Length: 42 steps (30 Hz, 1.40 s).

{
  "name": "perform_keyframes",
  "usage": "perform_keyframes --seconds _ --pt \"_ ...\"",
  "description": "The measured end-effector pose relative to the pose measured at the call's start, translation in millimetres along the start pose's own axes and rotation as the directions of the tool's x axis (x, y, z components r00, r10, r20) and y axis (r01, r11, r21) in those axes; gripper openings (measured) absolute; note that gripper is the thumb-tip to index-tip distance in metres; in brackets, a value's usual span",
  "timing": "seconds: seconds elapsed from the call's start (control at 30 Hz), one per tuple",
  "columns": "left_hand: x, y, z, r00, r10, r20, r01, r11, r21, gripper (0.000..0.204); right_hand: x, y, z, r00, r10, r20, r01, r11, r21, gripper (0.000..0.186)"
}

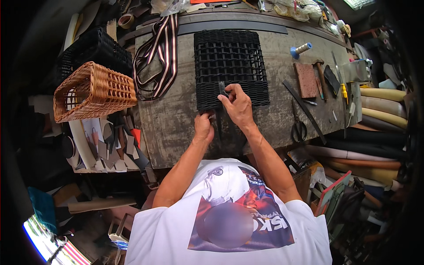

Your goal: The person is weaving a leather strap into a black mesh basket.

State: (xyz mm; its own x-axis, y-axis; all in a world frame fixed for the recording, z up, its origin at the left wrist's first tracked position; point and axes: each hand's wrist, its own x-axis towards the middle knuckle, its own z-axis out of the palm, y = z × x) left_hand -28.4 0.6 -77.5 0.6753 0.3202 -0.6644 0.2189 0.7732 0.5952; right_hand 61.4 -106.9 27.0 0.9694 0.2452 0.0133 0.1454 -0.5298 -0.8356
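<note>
A black woven basket (232,55) with an open lattice middle lies on the worn table in front of me. At its near band, my right hand (240,107) is closed, thumb and fingers pinching a short dark strap (221,87) against the weave. My left hand (204,128) is closed at the basket's near edge, left of the right hand. Its fingertips are partly hidden under the edge, so what they grip cannot be made out. Dark strips hang below the basket between my wrists, hard to tell from the shadowed tabletop.
Striped webbing (161,57) lies left of the basket, beside a brown wicker basket (95,92). On the right are scissors (298,128), a long dark metal ruler (304,110), a reddish block (305,80), a hammer (321,79) and a thread spool (301,50). Rolled material (382,108) is stacked beyond.
</note>
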Motion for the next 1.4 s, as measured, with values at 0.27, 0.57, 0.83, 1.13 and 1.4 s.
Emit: perform_keyframes --seconds 0.27,0.57,0.83,1.13,1.4 --pt "13.9 -7.4 -5.1 0.998 -0.056 0.011 0.056 0.992 -0.114 0.019 -67.2 10.8 -35.8 0.934 0.283 0.217 -0.348 0.854 0.387 0.016" --pt "6.2 1.9 -2.7 0.954 -0.278 0.115 0.294 0.943 -0.158 0.013 -38.7 97.9 9.9 0.745 0.565 0.354 -0.665 0.590 0.458 0.017" --pt "9.0 5.5 -9.6 0.926 -0.357 0.125 0.373 0.915 -0.153 0.012 -28.0 101.9 42.2 0.632 0.460 0.624 -0.763 0.224 0.607 0.013" --pt "10.9 -12.3 -18.4 0.966 -0.106 0.235 0.147 0.975 -0.164 0.011 -28.8 108.2 44.1 0.743 0.366 0.560 -0.661 0.272 0.700 0.012" --pt "-3.2 8.2 14.9 0.897 0.024 0.442 0.096 0.964 -0.246 0.037 -29.1 101.9 39.0 0.815 0.371 0.446 -0.563 0.320 0.762 0.012"
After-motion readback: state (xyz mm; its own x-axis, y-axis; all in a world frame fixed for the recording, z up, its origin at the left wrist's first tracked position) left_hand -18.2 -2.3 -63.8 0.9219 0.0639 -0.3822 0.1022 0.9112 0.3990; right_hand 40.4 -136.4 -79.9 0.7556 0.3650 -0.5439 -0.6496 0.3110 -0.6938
